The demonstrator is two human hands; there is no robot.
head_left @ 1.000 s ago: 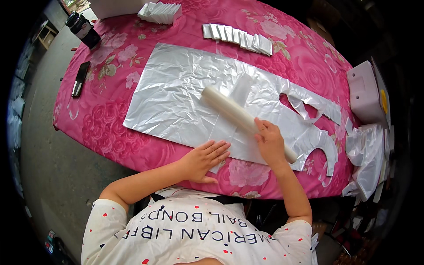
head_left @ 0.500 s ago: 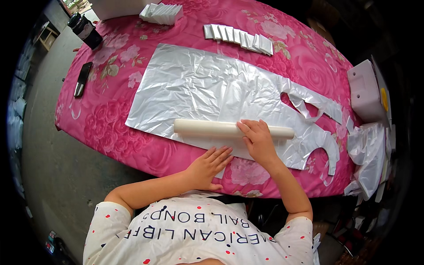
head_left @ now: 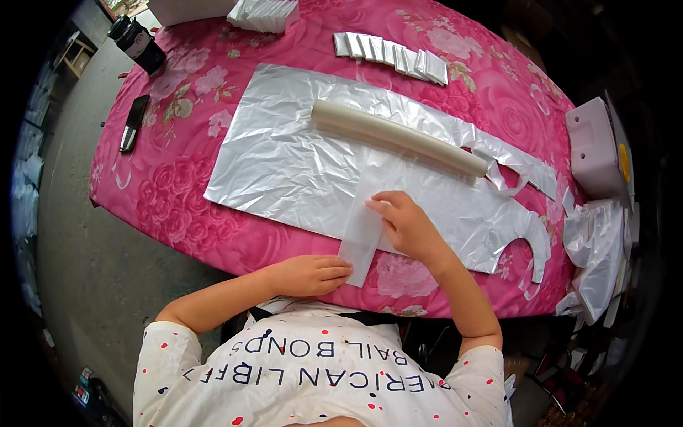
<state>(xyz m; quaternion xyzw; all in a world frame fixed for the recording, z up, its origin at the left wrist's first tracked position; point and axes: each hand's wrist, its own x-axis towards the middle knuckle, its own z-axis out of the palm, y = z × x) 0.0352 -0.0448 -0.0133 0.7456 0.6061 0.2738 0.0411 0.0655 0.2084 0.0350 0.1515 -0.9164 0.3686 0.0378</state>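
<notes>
A silvery, wrinkled plastic apron [head_left: 284, 149] lies flat on the table, its straps and cut-outs toward the right. Across its upper part rests a pale roller tube [head_left: 398, 136], tilted and touched by neither hand. A translucent plastic strip [head_left: 361, 245] runs from the apron past its near edge. My left hand [head_left: 316, 275] has its fingers together at the strip's near left edge and appears to grip it; its thumb is hidden. Just over the strip's right side, my right hand [head_left: 409, 226] is bent, with thumb and forefinger apart and nothing visible between them.
A pink floral tablecloth [head_left: 178, 206] covers the table. Several folded silvery packets [head_left: 391, 55] lie in a row behind the apron, with more white packets [head_left: 263, 14] at the back. A phone [head_left: 134, 122] and black bottle [head_left: 136, 44] are left; a white box [head_left: 594, 146] and loose plastic [head_left: 597, 245] are right.
The roller tube has moved away from me and tilted, out from under my right hand. My left hand has drawn back from flat to closed fingers, and the strip now shows between my hands.
</notes>
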